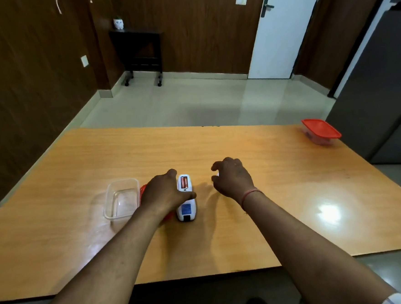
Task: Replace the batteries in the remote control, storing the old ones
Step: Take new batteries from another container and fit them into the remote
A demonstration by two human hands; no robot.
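Your remote (pixel 185 198) lies face down on the table (pixel 267 171), near its front edge and a little left of centre, long axis running away from you. Its battery bay is uncovered at the far end, and orange batteries (pixel 184 182) sit inside it. A blue label shows on the back, nearer to you.

Your left hand (pixel 165 192) rests on the remote's left side. The thumb lies across the middle of the white body and the fingers curl down along its far left edge, so you are steadying it against the table rather than lifting it.

Your right hand (pixel 232 177) is just to the right of the remote and apart from it. The fingers are curled loosely downward with a gap between thumb and forefinger. A small white thing peeks out at the fingertips; it may be the bay cover, but the hand hides most of it, so I cannot tell whether you hold anything. A red thread (pixel 250 194) circles that wrist.

A clear tub (pixel 121 197) stands open just left of your left hand. Something red (pixel 143 190) shows between the tub and that hand, mostly hidden. A second tub with a red lid (pixel 321 131) sits at the far right corner, well apart.
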